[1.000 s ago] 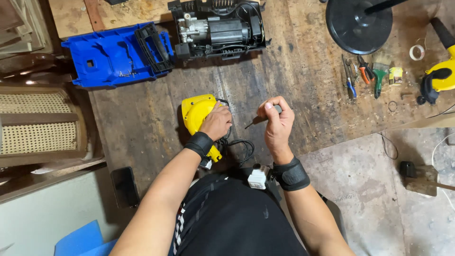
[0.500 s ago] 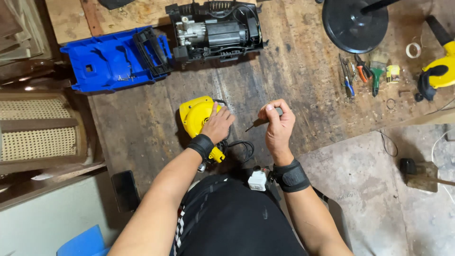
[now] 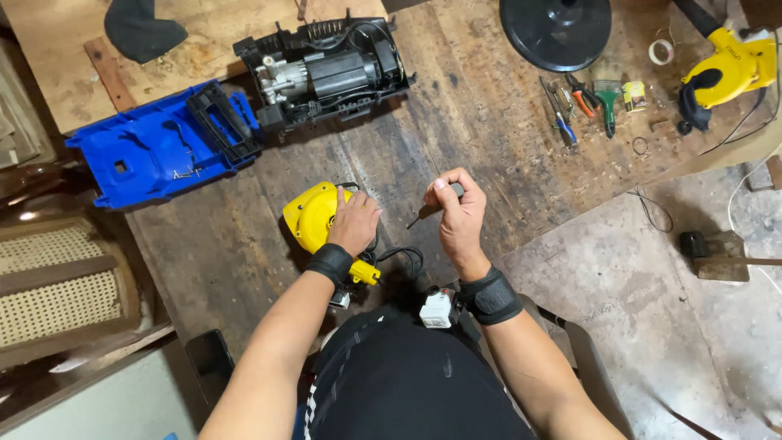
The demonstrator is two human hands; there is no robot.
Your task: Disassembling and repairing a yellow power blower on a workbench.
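Nearest, at the bench's near edge: left hand laid flat over a small yellow blower, palm down, fingers spread over the housing rather than curled round it. Black cord looped just beside the wrist, a white plug close to the body. Black wrist straps on both forearms.

Just right of that: right hand raised above the wooden workbench, fingers pinched together on a small screwdriver, thin shaft slanting down and left toward the blower, tip apart from it.

Farther left: blue plastic casing lying open side up, with a black grille part against its right end. Touching it on the right, an exposed black motor unit.

Far right: pliers and hand tools in a loose cluster, a roll of tape, a round black base, a second yellow power tool at the corner.
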